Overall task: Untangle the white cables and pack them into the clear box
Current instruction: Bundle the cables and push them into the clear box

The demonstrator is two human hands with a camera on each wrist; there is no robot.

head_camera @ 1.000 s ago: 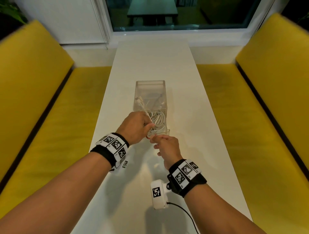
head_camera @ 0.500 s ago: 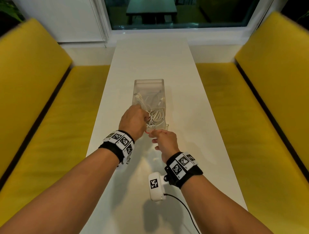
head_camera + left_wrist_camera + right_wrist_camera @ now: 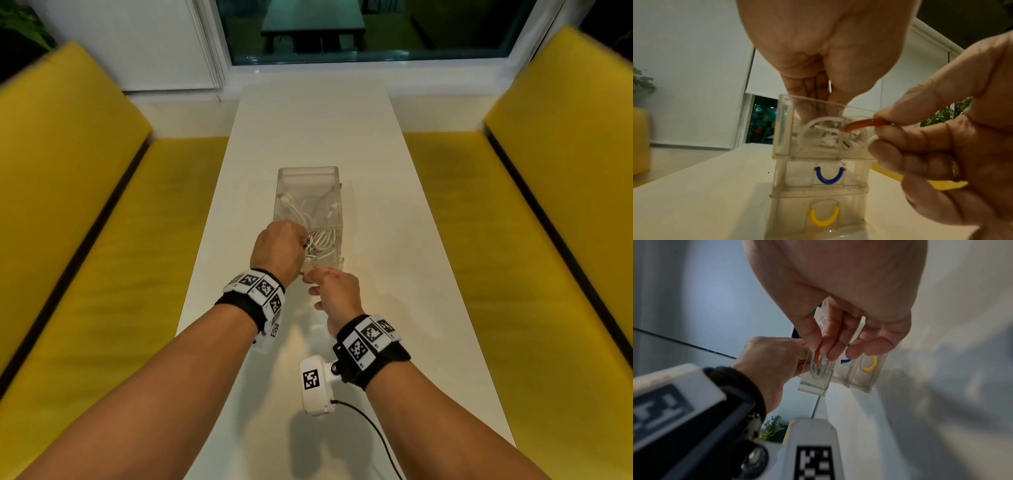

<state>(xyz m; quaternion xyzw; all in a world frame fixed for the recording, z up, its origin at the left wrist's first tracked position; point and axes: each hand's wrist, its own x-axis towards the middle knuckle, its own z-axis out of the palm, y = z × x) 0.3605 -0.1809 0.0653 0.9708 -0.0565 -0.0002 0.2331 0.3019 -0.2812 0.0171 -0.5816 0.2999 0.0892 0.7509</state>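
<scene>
the left hand (image 3: 278,251) hides its own fingertips, which are dug into the tangled white cables (image 3: 320,245) in the pulled-out top drawer of the clear plastic box (image 3: 308,192) on the long white table (image 3: 394,240). the right hand (image 3: 337,293) pinches the drawer's curved red handle (image 3: 863,125).

1 clear box (image 3: 307,178) with 3 drawers, 3 loop handles: 1 red (image 3: 863,124), 1 blue (image 3: 829,178), 1 yellow (image 3: 823,218); 2 hands.

No readable text; only black-and-white square markers on the wristbands (image 3: 263,287).
</scene>
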